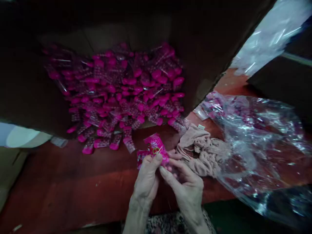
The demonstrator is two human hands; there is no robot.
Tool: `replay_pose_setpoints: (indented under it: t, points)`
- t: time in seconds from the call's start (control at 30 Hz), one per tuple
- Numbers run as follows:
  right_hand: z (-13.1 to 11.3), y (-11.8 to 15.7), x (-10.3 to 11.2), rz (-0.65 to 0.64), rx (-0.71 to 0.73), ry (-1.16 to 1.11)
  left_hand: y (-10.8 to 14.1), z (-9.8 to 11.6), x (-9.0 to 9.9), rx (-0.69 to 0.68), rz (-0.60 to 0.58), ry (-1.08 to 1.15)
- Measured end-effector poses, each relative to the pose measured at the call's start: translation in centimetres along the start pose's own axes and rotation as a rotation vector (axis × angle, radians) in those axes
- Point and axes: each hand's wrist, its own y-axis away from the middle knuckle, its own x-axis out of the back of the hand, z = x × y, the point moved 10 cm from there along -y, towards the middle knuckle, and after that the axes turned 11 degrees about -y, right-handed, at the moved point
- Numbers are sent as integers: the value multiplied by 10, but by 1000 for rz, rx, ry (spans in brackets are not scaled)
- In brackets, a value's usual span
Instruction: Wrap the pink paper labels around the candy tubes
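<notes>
A small pink printed packet [156,144] is pinched between my two hands, above the red tabletop. My left hand [146,178] grips its lower left side with the thumb on top. My right hand [186,185] holds its lower right edge between thumb and fingers. A second pink printed piece [141,156] shows just left of the packet; whether it is held or lies on the table I cannot tell. Beyond my hands, a heap of small clear containers with bright pink caps [126,87] spills from a large dark box [202,65] lying open towards me.
A crumpled beige cloth [202,149] lies right of my hands. Clear plastic sheeting [258,146] spreads over the red table [73,185] on the right, with pink items beneath part of it. White plastic bags [270,35] are at upper right. A pale round object [24,136] stands at left.
</notes>
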Motion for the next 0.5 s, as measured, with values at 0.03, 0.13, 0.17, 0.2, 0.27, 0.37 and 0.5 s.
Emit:
replay_pose_setpoints:
  t: [0.03,0.13,0.17,0.2,0.27,0.37,0.5]
  points:
    - [-2,1,2,12,32,32,1,0,-3,7,-12,-8]
    - [-9,6,6,44,131,114,6,1,-8,5,-1,-18]
    - [-13,8,7,61,187,148,7,2,-8,-8,19,-17]
    - [-17,10,7,76,229,173,9,2,-6,-22,49,-12]
    - [-16,10,5,57,222,167,11,3,0,-35,110,2]
    - [3,6,-11,-94,-3,-13,11,5,14,-17,195,2]
    - [22,14,-27,-210,-243,-103,12,10,27,-21,262,-51]
